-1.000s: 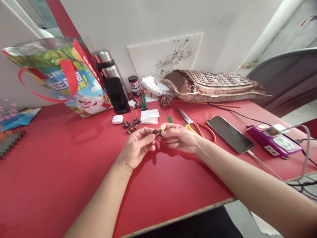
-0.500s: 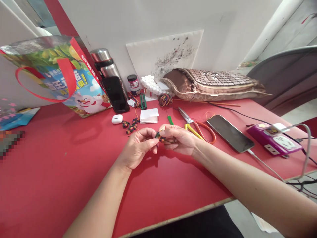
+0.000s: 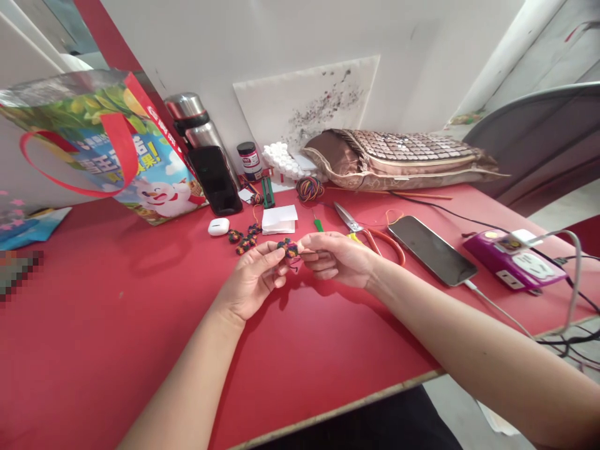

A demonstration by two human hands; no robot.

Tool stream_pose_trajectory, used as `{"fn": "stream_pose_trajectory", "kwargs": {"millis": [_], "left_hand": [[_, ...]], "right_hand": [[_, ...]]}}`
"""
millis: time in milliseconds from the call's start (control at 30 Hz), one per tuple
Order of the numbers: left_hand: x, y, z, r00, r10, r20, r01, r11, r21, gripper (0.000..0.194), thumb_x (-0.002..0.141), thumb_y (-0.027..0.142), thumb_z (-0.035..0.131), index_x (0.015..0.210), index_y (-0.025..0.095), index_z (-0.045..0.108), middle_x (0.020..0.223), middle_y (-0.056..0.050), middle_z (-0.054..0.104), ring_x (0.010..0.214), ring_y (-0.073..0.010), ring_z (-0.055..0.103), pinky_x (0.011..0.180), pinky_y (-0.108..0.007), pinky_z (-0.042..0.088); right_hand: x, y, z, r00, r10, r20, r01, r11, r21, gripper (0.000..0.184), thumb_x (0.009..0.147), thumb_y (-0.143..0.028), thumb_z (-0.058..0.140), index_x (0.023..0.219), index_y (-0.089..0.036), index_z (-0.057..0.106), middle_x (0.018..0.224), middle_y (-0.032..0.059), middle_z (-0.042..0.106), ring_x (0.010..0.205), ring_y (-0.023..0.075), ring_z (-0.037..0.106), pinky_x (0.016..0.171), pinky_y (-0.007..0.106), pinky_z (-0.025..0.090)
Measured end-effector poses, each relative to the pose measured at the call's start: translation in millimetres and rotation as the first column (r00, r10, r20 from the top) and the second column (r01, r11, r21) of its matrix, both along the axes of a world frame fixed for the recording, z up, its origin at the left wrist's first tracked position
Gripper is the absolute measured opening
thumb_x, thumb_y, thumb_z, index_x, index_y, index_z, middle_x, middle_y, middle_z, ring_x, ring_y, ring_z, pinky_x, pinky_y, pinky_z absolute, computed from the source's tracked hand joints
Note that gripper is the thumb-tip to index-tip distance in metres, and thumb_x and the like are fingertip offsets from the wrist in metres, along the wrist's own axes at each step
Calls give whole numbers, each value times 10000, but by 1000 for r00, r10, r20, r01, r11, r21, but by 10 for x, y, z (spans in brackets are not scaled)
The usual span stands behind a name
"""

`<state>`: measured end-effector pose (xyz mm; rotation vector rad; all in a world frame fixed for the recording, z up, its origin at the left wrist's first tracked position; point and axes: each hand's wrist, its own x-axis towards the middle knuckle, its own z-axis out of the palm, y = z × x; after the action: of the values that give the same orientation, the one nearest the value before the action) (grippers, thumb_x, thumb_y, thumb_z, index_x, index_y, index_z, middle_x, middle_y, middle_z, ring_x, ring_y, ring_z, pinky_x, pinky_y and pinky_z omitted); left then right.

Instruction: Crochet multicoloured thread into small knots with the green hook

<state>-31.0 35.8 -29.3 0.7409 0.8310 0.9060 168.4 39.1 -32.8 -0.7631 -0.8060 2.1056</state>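
A small knotted piece of multicoloured cord in dark, orange and pink strands is held up above the table. My left hand is closed on its left end, thumb on top. My right hand pinches at its right end, other fingers curled below; the fingers partly hide what they grip. A thin loose strand dangles beneath the piece. On the table just beyond my left hand lies a longer knotted cord piece in like colours. A green-handled hook tool and orange-and-yellow-handled scissors lie beyond my right hand.
Folded white paper, a white earbud case and a ball of cord lie farther back. A phone and a purple power strip with cables are at right. A shopping bag and metal flask stand at left.
The knotted cord piece has shifted left and shows more between my hands. My right fingers have moved from over it to its right end. The view has shifted slightly.
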Motion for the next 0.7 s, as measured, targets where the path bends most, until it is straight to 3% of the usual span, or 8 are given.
{"fn": "stream_pose_trajectory", "kwargs": {"millis": [200, 333, 500, 700], "left_hand": [[9, -15, 1, 1000, -15, 12, 15, 1000, -25, 359, 606, 271, 1021, 799, 137, 750, 673, -7, 685, 555, -78, 563, 454, -164, 459], [36, -42, 5, 999, -49, 14, 49, 998, -32, 336, 626, 220, 1006, 853, 105, 788, 711, -34, 705, 580, -74, 571, 484, -164, 473], [44, -55, 8, 996, -75, 47, 76, 997, -27, 356, 577, 251, 1019, 811, 102, 796, 665, -9, 647, 595, -74, 555, 463, -152, 451], [27, -42, 7, 995, -89, 52, 89, 996, -5, 340, 596, 265, 1008, 826, 117, 807, 682, -12, 651, 594, -74, 540, 468, -157, 467]], "right_hand": [[-17, -14, -27, 1000, 2, 12, -2, 999, 52, 353, 691, -315, 952, 759, -156, 644, 527, -104, 418, 452, 26, 201, 404, 174, 139], [-32, -13, -33, 1000, 24, 20, -25, 997, 68, 375, 695, -350, 955, 749, -140, 650, 568, -59, 525, 451, 17, 216, 405, 175, 140], [-35, -22, -55, 995, 93, -45, -90, 994, 68, 395, 717, -343, 943, 676, -155, 598, 512, -110, 391, 458, 21, 168, 396, 162, 134], [-12, -16, -36, 998, 61, -34, -59, 997, 40, 378, 757, -330, 883, 667, -165, 555, 575, -103, 364, 479, 28, 151, 393, 161, 124]]}}
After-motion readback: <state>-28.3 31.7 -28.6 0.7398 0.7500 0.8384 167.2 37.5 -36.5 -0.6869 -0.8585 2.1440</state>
